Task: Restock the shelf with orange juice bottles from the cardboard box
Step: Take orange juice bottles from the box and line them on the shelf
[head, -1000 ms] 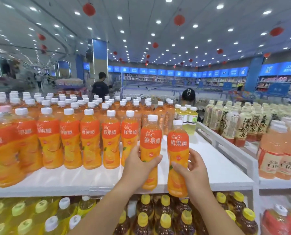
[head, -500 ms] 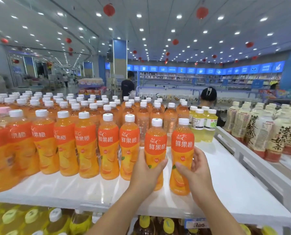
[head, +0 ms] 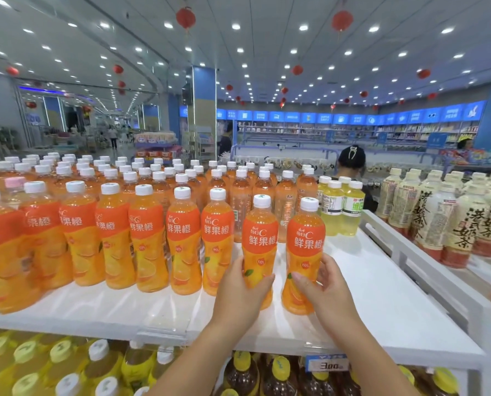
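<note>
Left hand [head: 238,294] grasped the left bottle [head: 260,238], right hand [head: 322,292] the right bottle [head: 305,241] (both upright on the shelf [head: 387,298]); best nudged left, labels forward, flush with the row [head: 148,238].

Both bare forearms reach up and forward from the lower edge, converging slightly. The left hand [head: 242,292] curls round the lower body of an orange plastic juice bottle with a white cap [head: 260,238], thumb across its front; the right hand [head: 325,294] grips a second orange juice bottle [head: 305,241] likewise
</note>
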Tool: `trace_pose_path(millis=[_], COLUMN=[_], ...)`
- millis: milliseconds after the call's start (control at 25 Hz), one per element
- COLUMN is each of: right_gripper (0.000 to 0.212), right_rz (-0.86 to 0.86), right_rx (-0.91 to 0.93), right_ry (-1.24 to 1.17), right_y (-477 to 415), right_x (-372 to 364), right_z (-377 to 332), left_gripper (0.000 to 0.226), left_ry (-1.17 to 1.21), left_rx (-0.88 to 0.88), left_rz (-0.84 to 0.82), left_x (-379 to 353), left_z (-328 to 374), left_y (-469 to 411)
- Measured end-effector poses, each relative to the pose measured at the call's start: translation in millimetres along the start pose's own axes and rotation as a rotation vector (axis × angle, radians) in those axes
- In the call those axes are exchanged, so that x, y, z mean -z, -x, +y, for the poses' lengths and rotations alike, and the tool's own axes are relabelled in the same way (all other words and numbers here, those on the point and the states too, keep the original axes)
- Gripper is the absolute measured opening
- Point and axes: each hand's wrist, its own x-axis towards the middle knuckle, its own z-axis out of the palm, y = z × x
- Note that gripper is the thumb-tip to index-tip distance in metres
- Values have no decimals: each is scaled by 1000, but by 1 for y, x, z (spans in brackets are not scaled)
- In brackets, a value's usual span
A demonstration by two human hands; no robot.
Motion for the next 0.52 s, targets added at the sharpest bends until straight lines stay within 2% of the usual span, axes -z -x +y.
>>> trace_pose_path(millis=[80, 280, 520], right_gripper=[49, 41, 39], right_rz=[16, 22, 4], right_rx=[-30, -33, -32], right_ry=[85, 115, 138], right_y=[5, 6, 0], right_x=[1, 1, -4], right_z=[1, -1, -4], left_gripper=[41, 55, 40], left_ry=[-25, -31, -137], left_rx=[-3, 49, -23], left_rz=[18, 66, 90], left_x=[0, -2, 1], left_z=[-4, -4, -4], left_y=[7, 7, 2])
